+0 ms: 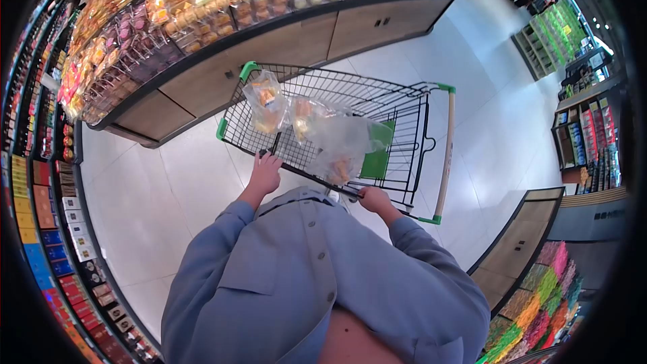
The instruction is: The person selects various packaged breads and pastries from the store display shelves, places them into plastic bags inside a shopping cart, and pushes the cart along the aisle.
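Cart [304,173] is stood side-on just in front of the body, with plastic bags [347,136] inside and a stocked display [269,34] beyond. Its near rim is touched at the left by the bent fingers of the left hand [267,172]; whether they are closed round it cannot be told. Farther right, the rim is gripped by the right hand [378,201], fingers curled in. Steering is probably best done with even pressure from both hands.

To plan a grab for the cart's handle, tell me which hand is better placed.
Probably the right hand: it grips the cart's near rim close to the handle. The left hand is farther along that rim, toward the opposite end.
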A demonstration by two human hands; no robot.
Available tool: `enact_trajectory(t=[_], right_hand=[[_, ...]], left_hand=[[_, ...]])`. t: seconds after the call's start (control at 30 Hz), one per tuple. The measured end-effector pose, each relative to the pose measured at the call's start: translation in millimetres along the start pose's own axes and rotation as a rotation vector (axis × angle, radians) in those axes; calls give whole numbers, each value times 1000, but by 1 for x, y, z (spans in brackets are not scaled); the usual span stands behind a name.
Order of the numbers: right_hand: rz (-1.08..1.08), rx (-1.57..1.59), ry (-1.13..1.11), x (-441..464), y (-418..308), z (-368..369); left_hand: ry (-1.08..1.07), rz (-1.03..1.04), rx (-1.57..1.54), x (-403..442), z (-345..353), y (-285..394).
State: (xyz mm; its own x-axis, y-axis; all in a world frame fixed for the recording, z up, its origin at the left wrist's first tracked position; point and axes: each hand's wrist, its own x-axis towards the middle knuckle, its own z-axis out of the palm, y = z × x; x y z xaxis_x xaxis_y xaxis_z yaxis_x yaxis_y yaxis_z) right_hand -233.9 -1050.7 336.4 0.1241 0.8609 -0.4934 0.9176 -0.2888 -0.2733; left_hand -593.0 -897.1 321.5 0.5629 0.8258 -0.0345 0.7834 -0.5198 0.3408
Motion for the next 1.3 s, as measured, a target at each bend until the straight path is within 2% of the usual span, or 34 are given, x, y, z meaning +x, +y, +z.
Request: enact_trajectory(t=[0.03, 0.07, 0.17, 0.3, 0.4, 0.57, 0.77, 0.97, 1.03, 1.23, 1.3], right_hand=[[9, -12, 17, 1, -5, -1], [15, -3, 23, 5, -8, 3], [17, 1, 36, 6, -14, 15], [35, 5, 50, 7, -44, 19], [4, 74, -12, 11, -54, 25], [-9, -5, -99, 16, -76, 30], [-195, 23, -98, 10, -108, 18], [-251, 102, -254, 18, -127, -3], [-370, 135, -225, 29, -121, 4], [-359, 83, -301, 38, -131, -18], [-312, 120, -341, 43, -136, -23]], left_hand=[[61, -17, 31, -4, -14, -3], [-47, -97, 11, -7, -25, -13], [54, -84, -22, -23, -22, -44], [-23, -101, -52, -25, -34, -77], [-5, -141, -87, -28, -36, -86], [12, -163, -84, -39, -46, -105], [54, -146, -24, -53, -61, -127], [-30, -159, -84, -57, -85, -137], [-26, -159, -77, -58, -89, -142], [2, -71, 86, -46, -104, -147], [-50, -97, 95, -37, -113, -147]])
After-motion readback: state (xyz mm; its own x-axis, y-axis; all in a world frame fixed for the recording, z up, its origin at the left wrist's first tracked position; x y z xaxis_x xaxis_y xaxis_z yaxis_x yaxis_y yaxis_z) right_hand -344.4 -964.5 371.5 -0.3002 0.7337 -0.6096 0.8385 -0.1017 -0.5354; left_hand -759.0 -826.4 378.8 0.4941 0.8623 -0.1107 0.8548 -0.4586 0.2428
